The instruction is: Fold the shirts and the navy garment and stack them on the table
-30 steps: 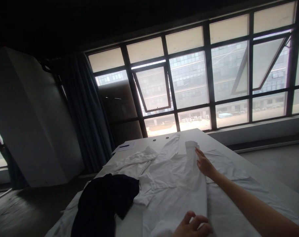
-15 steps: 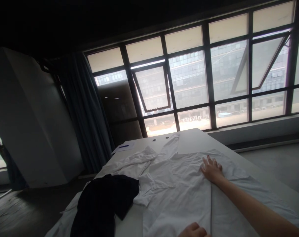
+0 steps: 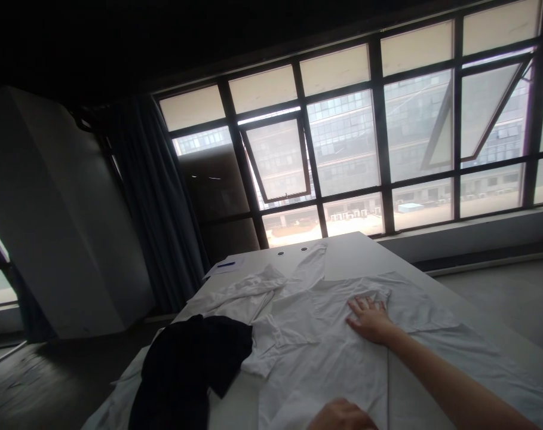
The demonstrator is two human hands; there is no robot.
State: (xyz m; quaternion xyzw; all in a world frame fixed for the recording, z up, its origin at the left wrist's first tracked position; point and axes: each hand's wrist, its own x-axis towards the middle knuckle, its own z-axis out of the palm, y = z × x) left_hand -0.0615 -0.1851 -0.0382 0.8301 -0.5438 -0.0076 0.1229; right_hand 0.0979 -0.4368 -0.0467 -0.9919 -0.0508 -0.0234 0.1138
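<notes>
A white shirt (image 3: 316, 364) lies spread over the table, with shallow wrinkles across it. My right hand (image 3: 368, 318) rests flat on its upper right part, fingers spread and palm down. At the bottom edge of the view is my left hand (image 3: 343, 415), its fingers curled at the lower part of the shirt, where the cloth bulges a little. The frame cuts this hand off and its fingertips are hidden. A black garment (image 3: 190, 364) lies bunched to the left of the shirt, next to its short sleeve.
More white garments (image 3: 235, 292) lie crumpled behind and under the shirt, and others spread to the right. On the table's (image 3: 343, 251) far left corner are a sheet of paper (image 3: 235, 267) and a blue pen (image 3: 226, 264). Beyond stand windows and a dark curtain (image 3: 150, 197).
My right hand has moved left across the shirt, and its fingers are spread flatter. My left hand has shifted slightly left and up, with the cloth beside it bulging more.
</notes>
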